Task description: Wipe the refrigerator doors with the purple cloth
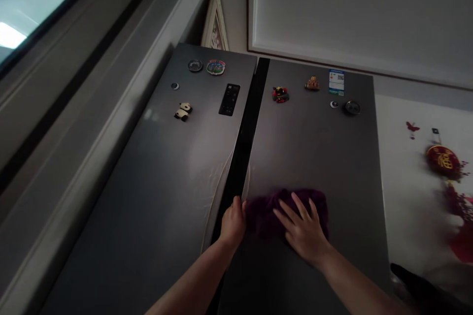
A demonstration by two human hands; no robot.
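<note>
The purple cloth (264, 214) is bunched up on the right grey door (318, 152) of the fridge (155, 182), near the black gap (248, 133) between the two doors. By its look, it is soft and light, so it should be bent and squashed with ease, and it is not likely to be broken. The door looks smooth, so the cloth may be slid easily, but it might be dropped if not pressed. It is best held by a flat palm on its thick middle, or pinched by a loose edge.

The right hand (305, 231) is laid open on the cloth, with its fingers spread up and left. The left hand (233, 222) is curled beside the cloth's left end; what is gripped there, door edge or cloth, cannot be told. Both arms are stretched forward.
</note>
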